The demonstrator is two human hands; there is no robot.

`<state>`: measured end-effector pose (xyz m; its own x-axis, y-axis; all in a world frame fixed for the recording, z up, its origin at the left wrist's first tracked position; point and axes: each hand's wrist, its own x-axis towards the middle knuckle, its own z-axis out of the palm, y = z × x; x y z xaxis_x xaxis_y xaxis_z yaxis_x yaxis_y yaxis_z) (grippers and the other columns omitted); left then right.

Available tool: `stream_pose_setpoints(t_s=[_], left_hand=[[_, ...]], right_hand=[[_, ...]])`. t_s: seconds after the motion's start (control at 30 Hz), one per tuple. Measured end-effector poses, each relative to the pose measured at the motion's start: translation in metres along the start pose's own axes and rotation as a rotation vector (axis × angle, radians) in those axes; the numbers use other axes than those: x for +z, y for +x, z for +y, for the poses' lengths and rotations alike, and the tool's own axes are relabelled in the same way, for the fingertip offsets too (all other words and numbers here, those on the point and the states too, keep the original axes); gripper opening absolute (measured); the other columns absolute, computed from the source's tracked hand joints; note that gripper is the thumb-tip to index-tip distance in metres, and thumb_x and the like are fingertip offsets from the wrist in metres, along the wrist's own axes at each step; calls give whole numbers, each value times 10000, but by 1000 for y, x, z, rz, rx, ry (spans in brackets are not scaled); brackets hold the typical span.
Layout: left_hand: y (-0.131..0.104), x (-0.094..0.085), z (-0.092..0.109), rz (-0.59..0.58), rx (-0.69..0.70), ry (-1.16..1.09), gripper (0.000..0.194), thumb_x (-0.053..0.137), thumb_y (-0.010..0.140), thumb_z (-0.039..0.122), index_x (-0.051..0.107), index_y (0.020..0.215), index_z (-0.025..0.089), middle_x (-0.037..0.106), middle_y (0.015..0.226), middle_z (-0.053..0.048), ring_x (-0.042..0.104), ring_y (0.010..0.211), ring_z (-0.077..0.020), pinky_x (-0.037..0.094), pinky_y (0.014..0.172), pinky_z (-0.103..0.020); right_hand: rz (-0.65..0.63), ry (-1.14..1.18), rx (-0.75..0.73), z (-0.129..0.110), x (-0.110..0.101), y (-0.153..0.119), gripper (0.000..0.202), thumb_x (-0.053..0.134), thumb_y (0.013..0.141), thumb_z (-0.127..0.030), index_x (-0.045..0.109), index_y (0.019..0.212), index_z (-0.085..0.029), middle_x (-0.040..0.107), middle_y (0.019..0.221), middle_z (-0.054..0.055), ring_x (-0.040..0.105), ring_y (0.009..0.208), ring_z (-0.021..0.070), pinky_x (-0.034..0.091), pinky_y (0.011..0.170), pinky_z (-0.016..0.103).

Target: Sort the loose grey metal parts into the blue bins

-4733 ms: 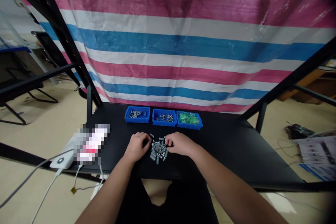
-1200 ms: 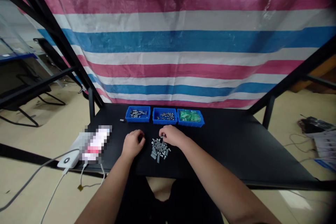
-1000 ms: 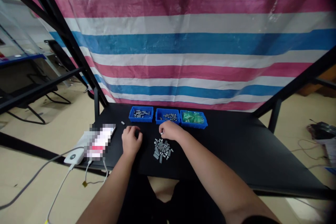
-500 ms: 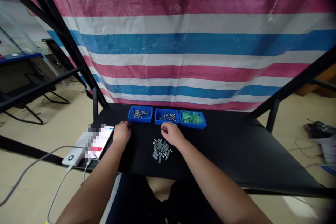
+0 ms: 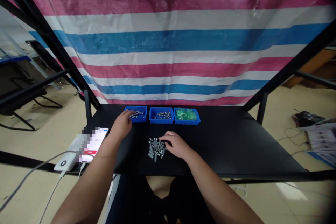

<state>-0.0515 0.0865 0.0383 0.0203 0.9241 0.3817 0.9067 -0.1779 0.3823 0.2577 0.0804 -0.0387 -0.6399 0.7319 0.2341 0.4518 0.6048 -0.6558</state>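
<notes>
My left hand (image 5: 123, 124) reaches over the near left corner of the left blue bin (image 5: 141, 120), fingers stretched toward the small grey cylindrical pieces (image 5: 137, 113) in it. Its fingertips partly hide the contents. Flat on the black tabletop lies a pile of grey cylindrical pieces and shiny screws (image 5: 156, 148). At the right edge of this pile is my right hand (image 5: 177, 144), its fingers apart, index fingertip over the pieces; nothing shows in its grasp. The middle blue bin (image 5: 162, 121) holds small shiny screws (image 5: 164, 115).
A right blue bin (image 5: 187, 122) contains green plastic packets (image 5: 186, 114). At the left edge lie a phone (image 5: 97, 140) and a white power bank (image 5: 65, 161) with cables. A striped tarp (image 5: 168, 56) hangs behind the black table (image 5: 223, 143) between black frame posts.
My left hand has moved forward from beside the phone to the left bin. My right hand has come back from the middle bin to the pile, fingers spreading. The view has shifted slightly.
</notes>
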Motion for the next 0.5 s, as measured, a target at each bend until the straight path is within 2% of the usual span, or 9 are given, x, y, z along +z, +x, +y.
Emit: stream_pose_setpoints(t_s=[0.1,0.17,0.27,0.33,0.4,0.5], left_hand=[[-37,23,8,13,24,-96,315,470,876,117,682,1092,206,676,1096,-80,654,1030,-237,523,977,-378],[-65,39,15,-3,24,-155,260,475,890,137,675,1036,214,664,1033,-75,643,997,-236,531,935,-383],[-100,55,27,49,-17,-263,212,477,915,156,643,1030,221,645,1008,-71,631,990,-228,529,919,-380],[-116,58,34,44,-16,-304,194,484,937,182,627,1061,227,636,1037,-78,613,1025,-235,517,936,-395],[-125,55,40,-9,22,-330,197,512,944,216,623,1105,235,623,1081,-87,593,1069,-246,501,965,-414],[-128,46,48,-102,94,-353,257,571,921,246,625,1173,253,604,1133,-93,573,1113,-256,489,996,-422]], right_hand=[[-68,-31,-22,2,-4,10,370,598,873,-80,736,1151,-283,627,1040,40,607,964,174,475,929,326],[-117,-47,-30,4,-9,18,261,647,873,-128,749,1069,-267,624,1029,39,608,972,178,474,910,315],[-188,-57,-56,5,-16,30,162,709,833,-159,740,975,-232,632,1004,36,609,969,183,475,857,292],[-231,-44,-94,4,-18,37,223,714,812,-148,730,1019,-230,643,1017,34,613,946,176,474,821,275],[-253,-24,-135,2,-16,41,273,706,803,-137,724,1060,-229,652,1028,36,616,929,169,473,806,263],[-232,-21,-158,1,-11,45,197,678,794,-109,730,960,-204,665,976,37,616,910,166,468,814,261]])
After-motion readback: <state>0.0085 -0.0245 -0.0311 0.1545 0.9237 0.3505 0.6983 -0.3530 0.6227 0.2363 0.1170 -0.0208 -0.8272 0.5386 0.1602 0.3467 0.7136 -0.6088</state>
